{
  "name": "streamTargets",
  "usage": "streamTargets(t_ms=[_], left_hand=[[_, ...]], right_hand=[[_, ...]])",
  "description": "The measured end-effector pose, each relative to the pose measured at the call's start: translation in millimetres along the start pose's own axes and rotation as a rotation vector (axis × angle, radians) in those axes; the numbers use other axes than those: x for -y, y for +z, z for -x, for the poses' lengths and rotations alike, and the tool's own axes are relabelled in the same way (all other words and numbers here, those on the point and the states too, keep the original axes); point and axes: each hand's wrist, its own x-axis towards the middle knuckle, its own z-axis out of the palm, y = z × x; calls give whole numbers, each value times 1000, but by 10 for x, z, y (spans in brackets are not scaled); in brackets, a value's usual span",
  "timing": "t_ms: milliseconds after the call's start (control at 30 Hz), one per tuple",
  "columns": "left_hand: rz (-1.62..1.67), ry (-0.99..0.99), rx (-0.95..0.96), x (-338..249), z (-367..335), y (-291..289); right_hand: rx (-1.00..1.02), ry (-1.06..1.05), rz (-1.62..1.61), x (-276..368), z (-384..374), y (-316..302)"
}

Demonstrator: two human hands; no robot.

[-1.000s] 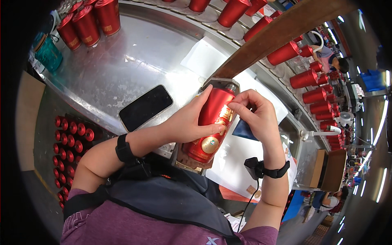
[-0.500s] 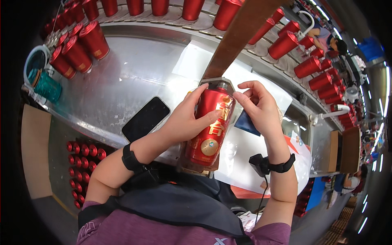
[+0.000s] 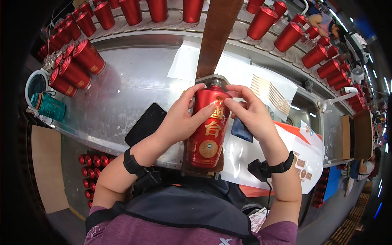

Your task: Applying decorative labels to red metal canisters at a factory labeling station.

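Observation:
A red bottle with gold lettering and a round gold emblem lies on its back in a brown holder, its clear neck pointing away from me. My left hand is wrapped round the bottle's left side, thumb pressed on the upper lettering. My right hand is curled at its upper right shoulder, with thumb and forefinger against the bottle. Something glossy and clear shows near those fingertips; I cannot tell whether it is a film.
A black phone lies left of the holder. Sheets with gold stickers and a dark blue piece lie right. A brown post rises beyond the holder. Red bottles line a conveyor; others stand left near a teal jar.
My right hand has come in from slightly apart to touch the bottle's upper right. My left thumb has moved up the lettering. The whole view has turned slightly.

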Motion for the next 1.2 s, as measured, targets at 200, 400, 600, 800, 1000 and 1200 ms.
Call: streamTargets(t_ms=[200,400,600,800,1000,1200], left_hand=[[-82,-46,-22,-56,-75,-18],[-4,-34,-34,7,-86,-12],[98,-72,-34,-62,-109,-7],[-4,-29,-24,-8,-151,-4],[44,-56,-13,-30,-132,10],[-66,-14,-6,-39,-103,-43]], right_hand=[[-5,32,-60,46,16,49],[6,3,-59,-36,-24,59],[-19,44,-93,-30,-42,54],[-6,34,-91,15,-25,86],[-1,52,-90,0,-30,80],[-28,64,-172,-13,19,60]])
